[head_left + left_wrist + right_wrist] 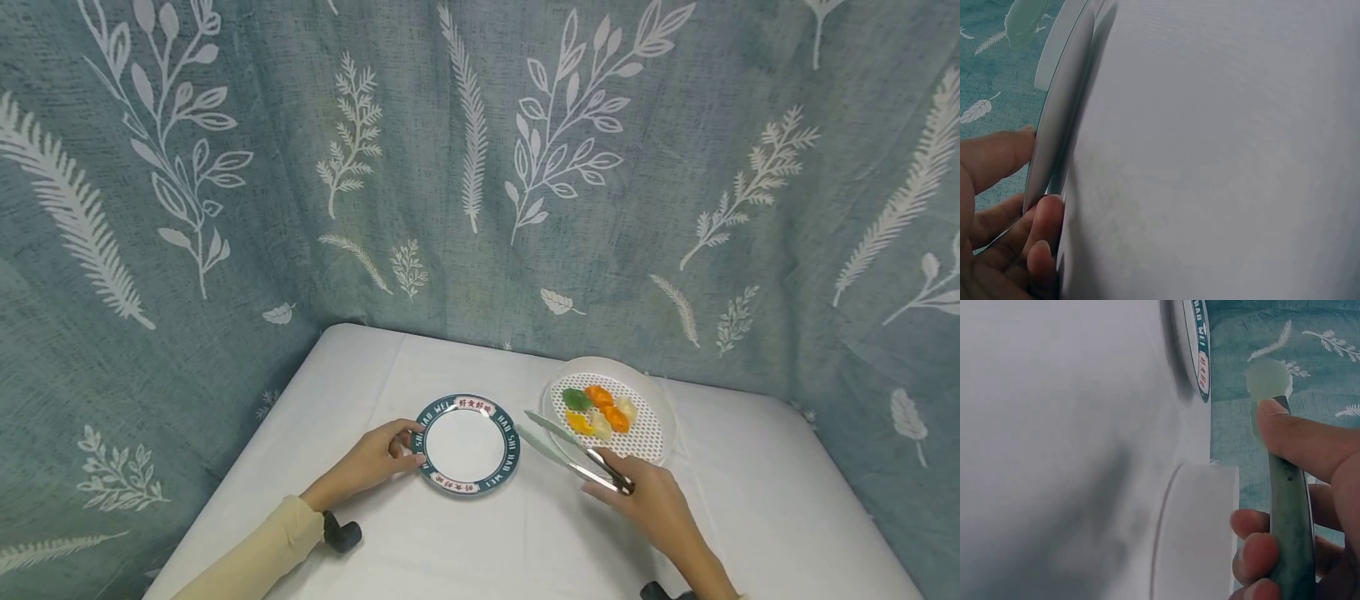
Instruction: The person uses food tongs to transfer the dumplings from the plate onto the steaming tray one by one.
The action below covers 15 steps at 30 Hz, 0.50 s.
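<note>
My left hand [386,452] pinches the left rim of a round white plate [465,446] with a dark teal lettered border. In the left wrist view the thumb lies on the upper side of the plate [1063,106] and the curled fingers are under its edge. My right hand [645,500] grips metal tongs [555,430] with pale green tips. The two tips are apart, with nothing between them, over the space between the plate and a round white perforated tray [652,417]. In the right wrist view, thumb and fingers wrap the tongs [1291,519].
On the tray lie several small dumpling-like pieces: orange [617,418], yellow [580,422], green [576,400] and whitish [601,425]. A white cloth covers the table [480,550]. Behind it and along the sides hangs a teal leaf-patterned curtain [435,250].
</note>
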{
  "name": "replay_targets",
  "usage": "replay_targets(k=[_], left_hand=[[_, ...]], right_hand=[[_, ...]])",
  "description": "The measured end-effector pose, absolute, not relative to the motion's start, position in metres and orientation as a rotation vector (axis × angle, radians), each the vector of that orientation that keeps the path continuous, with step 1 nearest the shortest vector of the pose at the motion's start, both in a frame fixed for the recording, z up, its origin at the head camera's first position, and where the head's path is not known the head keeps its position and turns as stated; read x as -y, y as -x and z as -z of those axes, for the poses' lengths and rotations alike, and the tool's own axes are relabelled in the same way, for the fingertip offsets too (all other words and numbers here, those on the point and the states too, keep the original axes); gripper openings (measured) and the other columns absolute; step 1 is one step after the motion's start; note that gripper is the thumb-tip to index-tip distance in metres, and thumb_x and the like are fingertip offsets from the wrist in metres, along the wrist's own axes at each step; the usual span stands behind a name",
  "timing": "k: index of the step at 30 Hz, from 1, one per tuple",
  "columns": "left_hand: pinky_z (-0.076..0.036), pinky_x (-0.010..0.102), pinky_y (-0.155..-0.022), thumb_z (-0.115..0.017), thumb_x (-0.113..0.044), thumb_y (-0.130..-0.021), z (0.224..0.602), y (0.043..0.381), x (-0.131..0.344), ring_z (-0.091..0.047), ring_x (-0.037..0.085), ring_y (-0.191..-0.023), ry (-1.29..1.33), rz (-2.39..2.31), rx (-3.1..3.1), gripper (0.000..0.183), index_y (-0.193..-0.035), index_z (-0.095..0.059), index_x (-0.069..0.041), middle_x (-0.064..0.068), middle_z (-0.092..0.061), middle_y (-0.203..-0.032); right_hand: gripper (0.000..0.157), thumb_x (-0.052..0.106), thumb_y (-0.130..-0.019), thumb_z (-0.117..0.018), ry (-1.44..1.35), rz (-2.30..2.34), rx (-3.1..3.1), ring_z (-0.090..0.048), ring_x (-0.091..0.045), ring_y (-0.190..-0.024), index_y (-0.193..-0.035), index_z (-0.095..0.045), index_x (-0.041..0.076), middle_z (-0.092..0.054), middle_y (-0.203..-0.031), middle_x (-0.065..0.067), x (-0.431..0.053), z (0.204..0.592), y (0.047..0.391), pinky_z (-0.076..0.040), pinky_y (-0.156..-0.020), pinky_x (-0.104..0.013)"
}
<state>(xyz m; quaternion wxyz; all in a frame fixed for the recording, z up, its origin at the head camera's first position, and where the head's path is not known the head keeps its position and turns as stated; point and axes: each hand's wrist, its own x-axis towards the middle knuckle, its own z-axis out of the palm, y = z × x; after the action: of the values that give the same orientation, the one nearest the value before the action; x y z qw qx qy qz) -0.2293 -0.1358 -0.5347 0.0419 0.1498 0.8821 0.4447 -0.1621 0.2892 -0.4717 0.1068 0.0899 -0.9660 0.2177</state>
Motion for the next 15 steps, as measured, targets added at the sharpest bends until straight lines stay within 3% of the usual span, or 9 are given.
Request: replay_targets(k=[7,15], left_hand=[[-0.047,0.027,-0.065,-0.082,-0.026,-0.089,0.536,0.231,0.136,-0.054,0.013,-0.080,-0.436,-1.359,-2.702,0.053,-0.136,-0.063,-0.012,-0.002,-0.061,-0.105],[-0.047,0.028,-0.065,-0.082,-0.027,-0.089,0.537,0.232,0.136,-0.053,0.013,-0.080,-0.437,-1.352,-2.701,0.053,-0.136,-0.063,-0.012,-0.003,-0.061,-0.105]], right_hand=[[0.060,0.049,-0.076,-0.088,-0.293,-0.709,2.847,-0.042,-0.005,-0.062,-0.126,-0.075,0.018,-0.053,-0.069,0.012,-0.281,0.485,0.155,-0.036,-0.055,-0.024],[0.060,0.049,-0.076,-0.087,-0.264,-0.767,2.931,-0.042,-0.005,-0.063,-0.128,-0.075,0.021,-0.047,-0.067,0.013,-0.273,0.494,0.147,-0.035,-0.058,-0.024]])
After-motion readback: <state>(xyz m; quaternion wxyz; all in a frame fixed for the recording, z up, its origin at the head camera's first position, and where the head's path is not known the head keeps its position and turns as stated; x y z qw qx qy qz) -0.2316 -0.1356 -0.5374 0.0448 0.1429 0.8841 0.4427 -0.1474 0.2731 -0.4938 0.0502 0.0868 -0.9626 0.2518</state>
